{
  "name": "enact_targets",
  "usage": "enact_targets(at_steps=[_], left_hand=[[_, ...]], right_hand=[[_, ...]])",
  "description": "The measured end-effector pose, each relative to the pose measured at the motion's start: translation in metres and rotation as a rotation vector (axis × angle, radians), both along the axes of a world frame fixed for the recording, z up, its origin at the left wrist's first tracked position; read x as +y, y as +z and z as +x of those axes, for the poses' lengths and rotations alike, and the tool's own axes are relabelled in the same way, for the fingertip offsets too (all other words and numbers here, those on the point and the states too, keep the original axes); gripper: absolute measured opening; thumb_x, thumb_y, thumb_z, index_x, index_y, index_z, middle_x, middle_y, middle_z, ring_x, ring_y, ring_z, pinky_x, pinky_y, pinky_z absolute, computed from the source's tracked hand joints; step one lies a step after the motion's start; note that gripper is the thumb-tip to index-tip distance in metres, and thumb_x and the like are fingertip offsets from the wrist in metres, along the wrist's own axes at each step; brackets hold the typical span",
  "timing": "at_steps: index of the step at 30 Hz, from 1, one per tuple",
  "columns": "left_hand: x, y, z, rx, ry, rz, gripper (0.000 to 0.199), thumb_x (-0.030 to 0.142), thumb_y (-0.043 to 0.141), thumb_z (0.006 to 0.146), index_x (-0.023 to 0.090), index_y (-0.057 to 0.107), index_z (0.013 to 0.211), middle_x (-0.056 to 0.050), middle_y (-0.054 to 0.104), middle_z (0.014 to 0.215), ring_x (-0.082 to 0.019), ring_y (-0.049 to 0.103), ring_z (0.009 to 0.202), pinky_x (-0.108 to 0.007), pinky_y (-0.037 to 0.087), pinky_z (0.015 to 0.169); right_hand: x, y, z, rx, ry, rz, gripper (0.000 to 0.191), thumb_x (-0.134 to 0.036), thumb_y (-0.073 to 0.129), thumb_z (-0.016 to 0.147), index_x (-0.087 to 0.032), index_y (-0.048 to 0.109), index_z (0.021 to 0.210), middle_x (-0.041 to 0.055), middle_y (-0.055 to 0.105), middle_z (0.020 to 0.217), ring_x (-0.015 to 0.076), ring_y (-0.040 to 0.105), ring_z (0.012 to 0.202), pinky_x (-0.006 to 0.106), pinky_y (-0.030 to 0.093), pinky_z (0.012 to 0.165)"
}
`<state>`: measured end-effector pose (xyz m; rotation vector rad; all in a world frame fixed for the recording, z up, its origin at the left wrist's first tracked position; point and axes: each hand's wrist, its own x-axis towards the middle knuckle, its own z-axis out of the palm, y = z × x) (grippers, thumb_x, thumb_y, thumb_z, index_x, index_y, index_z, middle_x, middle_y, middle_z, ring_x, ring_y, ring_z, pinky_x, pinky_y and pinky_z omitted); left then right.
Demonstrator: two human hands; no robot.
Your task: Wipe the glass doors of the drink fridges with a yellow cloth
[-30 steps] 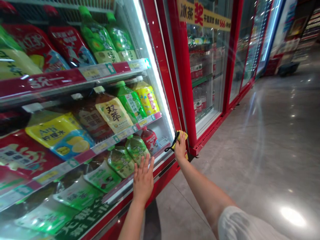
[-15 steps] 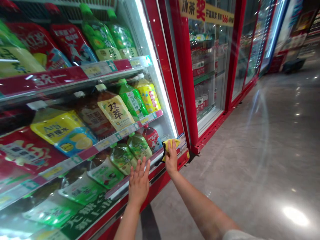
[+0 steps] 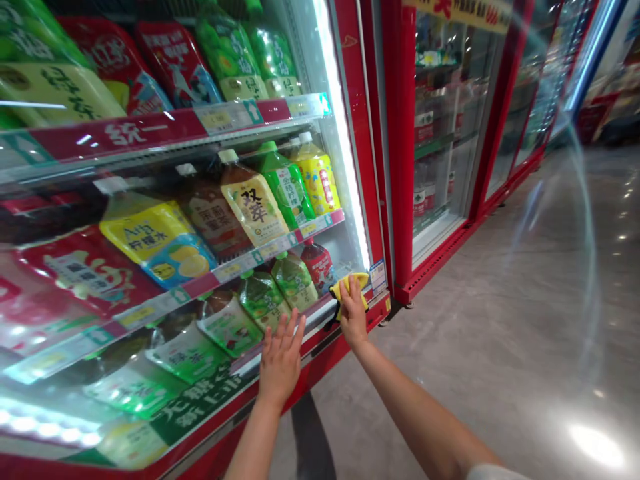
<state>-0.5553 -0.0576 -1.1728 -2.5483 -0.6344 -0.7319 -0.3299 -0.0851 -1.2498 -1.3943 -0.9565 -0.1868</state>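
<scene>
My right hand (image 3: pixel 354 320) presses a yellow cloth (image 3: pixel 359 283) with a dark edge against the lower right corner of a drinks fridge's glass door (image 3: pixel 345 257). Part of the cloth is hidden under my fingers. To its left, my left hand (image 3: pixel 281 365) lies with fingers spread at the door's lower edge, holding nothing. Behind the glass, close to my hands, stand a small red-labelled bottle (image 3: pixel 319 265) and a green tea bottle (image 3: pixel 295 279).
Tilted rows of bottles fill the shelves, with price tags along the shelf edge (image 3: pixel 230 270). A white price card (image 3: pixel 378 275) is on the red frame beside the cloth. Another red-framed fridge (image 3: pixel 404 153) stands to the right, above a shiny grey floor (image 3: pixel 500 320).
The view has shifted, so the fridge sits further right in the picture. More of the yellow cloth shows above my right fingers. My left hand stays spread at the door's lower edge.
</scene>
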Motion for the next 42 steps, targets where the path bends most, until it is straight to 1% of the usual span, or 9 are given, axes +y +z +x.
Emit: enact_targets(at_steps=[4, 9, 14, 18, 25, 29, 33, 37, 42], left_hand=[[-0.004, -0.006, -0.005, 0.016, 0.015, -0.004, 0.081, 0.008, 0.051, 0.09, 0.025, 0.025, 0.164, -0.003, 0.031, 0.167, -0.018, 0.01, 0.16, -0.045, 0.0, 0.133], [-0.006, -0.01, -0.025, 0.032, 0.044, 0.013, 0.073, 0.007, 0.051, 0.089, 0.024, 0.04, 0.159, -0.003, 0.035, 0.166, -0.015, 0.005, 0.16, -0.045, -0.003, 0.132], [-0.004, -0.014, -0.046, -0.003, 0.065, 0.014, 0.074, 0.008, 0.052, 0.089, 0.024, 0.038, 0.16, -0.004, 0.036, 0.165, -0.017, 0.01, 0.16, -0.047, 0.001, 0.133], [-0.006, -0.013, -0.06, -0.008, 0.081, 0.011, 0.082, 0.005, 0.052, 0.087, 0.024, 0.029, 0.163, -0.004, 0.036, 0.165, -0.017, 0.011, 0.16, -0.046, 0.001, 0.133], [-0.007, -0.003, -0.091, -0.023, 0.131, 0.031, 0.083, 0.005, 0.052, 0.088, 0.024, 0.024, 0.164, -0.006, 0.039, 0.164, -0.018, 0.012, 0.159, -0.049, -0.001, 0.132], [-0.008, 0.0, -0.106, -0.035, 0.155, 0.04, 0.081, 0.005, 0.051, 0.089, 0.024, 0.024, 0.163, -0.007, 0.039, 0.163, -0.019, 0.015, 0.159, -0.051, 0.0, 0.132], [-0.011, 0.0, -0.119, -0.031, 0.169, 0.041, 0.082, 0.005, 0.053, 0.089, 0.025, 0.024, 0.163, -0.006, 0.041, 0.162, -0.018, 0.016, 0.159, -0.05, 0.0, 0.132], [-0.012, 0.0, -0.132, -0.027, 0.195, 0.039, 0.083, 0.006, 0.053, 0.089, 0.026, 0.024, 0.164, -0.006, 0.041, 0.163, -0.019, 0.017, 0.159, -0.051, 0.0, 0.132], [-0.012, -0.007, -0.142, -0.037, 0.21, 0.042, 0.077, 0.007, 0.051, 0.09, 0.026, 0.03, 0.162, -0.006, 0.04, 0.164, -0.02, 0.02, 0.159, -0.052, 0.006, 0.132]], right_hand=[[-0.004, -0.004, 0.019, 0.141, -0.21, 0.034, 0.06, -0.012, 0.039, 0.087, -0.024, 0.063, 0.141, 0.0135, 0.051, 0.155, 0.0274, 0.044, 0.146, 0.054, 0.038, 0.118], [0.019, 0.032, -0.012, 0.201, -0.363, 0.08, 0.051, -0.024, 0.046, 0.091, -0.018, 0.057, 0.141, 0.0201, 0.053, 0.139, 0.0325, 0.047, 0.135, 0.057, 0.038, 0.112], [0.001, 0.025, -0.072, -0.048, -0.185, 0.017, 0.038, -0.019, 0.052, 0.086, -0.024, 0.06, 0.123, 0.0116, 0.056, 0.121, 0.0288, 0.052, 0.117, 0.053, 0.042, 0.103], [-0.013, 0.01, -0.06, -0.011, -0.205, 0.003, 0.027, -0.021, 0.053, 0.088, -0.023, 0.061, 0.114, 0.0088, 0.054, 0.11, 0.0268, 0.052, 0.106, 0.049, 0.045, 0.097], [0.003, 0.035, -0.096, -0.105, -0.228, 0.07, 0.037, -0.023, 0.054, 0.092, -0.024, 0.062, 0.128, 0.0107, 0.053, 0.118, 0.0281, 0.052, 0.113, 0.048, 0.044, 0.099], [-0.016, 0.012, -0.125, -0.48, -0.043, 0.005, 0.041, -0.017, 0.057, 0.094, -0.033, 0.066, 0.131, 0.0072, 0.058, 0.127, 0.0253, 0.053, 0.12, 0.045, 0.042, 0.107], [-0.029, -0.008, -0.099, -0.549, -0.075, 0.014, 0.042, -0.011, 0.055, 0.094, -0.037, 0.073, 0.121, 0.0044, 0.061, 0.127, 0.0224, 0.053, 0.121, 0.047, 0.038, 0.113], [-0.017, 0.011, -0.095, -0.346, -0.178, 0.059, 0.037, -0.016, 0.046, 0.098, -0.025, 0.077, 0.115, 0.0104, 0.053, 0.137, 0.0277, 0.052, 0.124, 0.049, 0.047, 0.103], [-0.008, 0.028, -0.157, -0.496, -0.047, 0.007, 0.039, -0.02, 0.053, 0.099, -0.036, 0.071, 0.129, 0.008, 0.061, 0.124, 0.0248, 0.054, 0.115, 0.043, 0.046, 0.101]])
